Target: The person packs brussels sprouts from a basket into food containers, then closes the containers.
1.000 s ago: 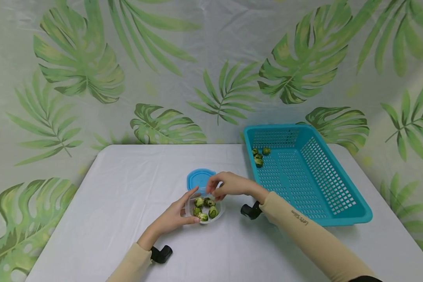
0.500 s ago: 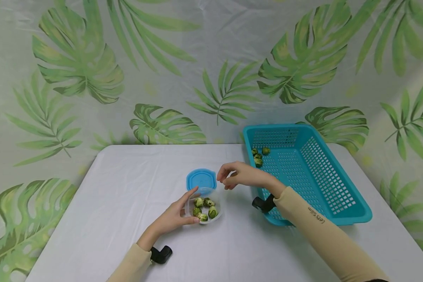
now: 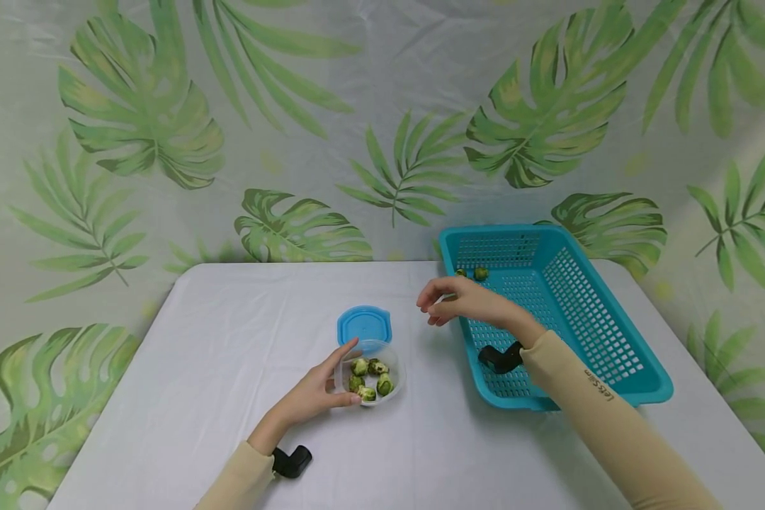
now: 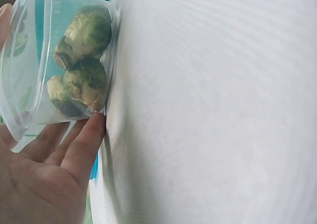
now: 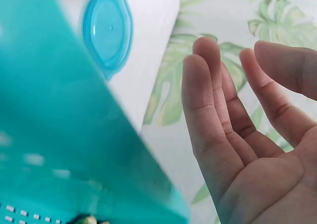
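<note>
My left hand point(image 3: 315, 393) holds a small clear plastic container point(image 4: 29, 80), thumb on the near side and fingers round the far side. Several Brussels sprouts point(image 3: 384, 384) lie inside it; the left wrist view shows them through the clear wall. Its blue lid point(image 3: 362, 324) lies just behind the container. Over the left rim of a teal basket point(image 3: 618, 304) hovers my right hand point(image 3: 462, 299), its fingers loosely bent with nothing between them. Behind that hand, Brussels sprouts point(image 3: 481, 273) rest in the basket's back left corner, partly hidden by it.
A white cloth covers the table point(image 3: 229, 340), and the basket takes up its right side with high perforated walls. Behind stands a leaf-patterned backdrop point(image 3: 293, 127). Black wrist cameras sit on both wrists.
My right hand has moved away from the container, right and back, to the basket's left rim, hiding some sprouts there. My left hand and the container have stayed in place.
</note>
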{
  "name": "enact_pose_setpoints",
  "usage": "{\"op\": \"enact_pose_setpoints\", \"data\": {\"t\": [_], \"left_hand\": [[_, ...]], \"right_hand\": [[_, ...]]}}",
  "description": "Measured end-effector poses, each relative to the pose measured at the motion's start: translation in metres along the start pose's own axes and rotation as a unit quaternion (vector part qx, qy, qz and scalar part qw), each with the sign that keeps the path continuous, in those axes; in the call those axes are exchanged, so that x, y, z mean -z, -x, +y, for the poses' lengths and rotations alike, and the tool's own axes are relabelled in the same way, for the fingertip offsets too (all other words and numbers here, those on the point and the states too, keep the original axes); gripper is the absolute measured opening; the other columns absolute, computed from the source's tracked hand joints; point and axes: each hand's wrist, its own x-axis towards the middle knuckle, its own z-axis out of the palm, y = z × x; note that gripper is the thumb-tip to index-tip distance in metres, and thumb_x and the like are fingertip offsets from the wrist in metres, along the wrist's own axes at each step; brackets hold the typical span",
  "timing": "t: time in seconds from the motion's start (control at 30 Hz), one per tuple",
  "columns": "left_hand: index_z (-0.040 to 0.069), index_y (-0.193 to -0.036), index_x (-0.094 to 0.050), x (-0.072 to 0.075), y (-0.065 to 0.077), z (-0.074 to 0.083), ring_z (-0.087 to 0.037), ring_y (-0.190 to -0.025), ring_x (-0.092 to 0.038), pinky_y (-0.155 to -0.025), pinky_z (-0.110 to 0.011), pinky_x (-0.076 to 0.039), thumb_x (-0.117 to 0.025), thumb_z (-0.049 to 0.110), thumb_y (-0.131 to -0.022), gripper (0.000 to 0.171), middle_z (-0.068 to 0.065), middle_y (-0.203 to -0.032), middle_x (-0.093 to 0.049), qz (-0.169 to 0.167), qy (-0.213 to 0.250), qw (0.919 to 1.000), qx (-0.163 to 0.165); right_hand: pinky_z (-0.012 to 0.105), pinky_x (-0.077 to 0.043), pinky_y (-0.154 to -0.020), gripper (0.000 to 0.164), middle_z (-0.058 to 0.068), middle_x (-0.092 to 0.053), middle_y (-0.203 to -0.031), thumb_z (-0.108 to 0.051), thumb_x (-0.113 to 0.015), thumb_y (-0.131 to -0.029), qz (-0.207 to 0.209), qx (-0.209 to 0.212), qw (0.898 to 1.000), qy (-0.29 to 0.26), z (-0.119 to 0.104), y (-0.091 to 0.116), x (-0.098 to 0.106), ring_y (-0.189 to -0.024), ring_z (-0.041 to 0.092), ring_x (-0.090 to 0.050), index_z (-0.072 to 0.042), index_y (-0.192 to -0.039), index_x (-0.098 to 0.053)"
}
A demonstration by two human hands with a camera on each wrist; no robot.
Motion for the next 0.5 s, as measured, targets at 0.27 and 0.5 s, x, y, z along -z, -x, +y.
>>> {"op": "enact_pose_setpoints", "data": {"t": [0.27, 0.5], "left_hand": [[0.007, -0.153, -0.015, 0.0, 0.0, -0.001, -0.041, -0.137, -0.026, -0.099, -0.062, -0.033, -0.07, 0.005, -0.086, 0.087, -0.025, -0.148, -0.032, 0.001, -0.001, 1.0, 0.001], [0.016, -0.155, -0.013, -0.002, -0.004, -0.028, -0.036, -0.138, -0.027, -0.1, -0.06, -0.033, -0.071, 0.008, -0.087, 0.09, -0.018, -0.15, -0.032, 0.005, -0.008, 0.9999, 0.004]], "right_hand": [[0.048, -0.05, -0.086, 0.022, 0.016, -0.057, -0.111, -0.009, -0.056, -0.097, 0.034, 0.002, 0.999, -0.012, 0.012, 0.009, 0.02, -0.096, 0.032, -0.062, 0.002, -0.115, -0.058], [0.051, -0.049, -0.087, 0.025, 0.025, -0.054, -0.117, -0.009, -0.057, -0.097, 0.059, 0.002, 0.997, -0.044, 0.022, 0.014, 0.034, -0.096, 0.032, -0.062, 0.004, -0.118, -0.057]]}}
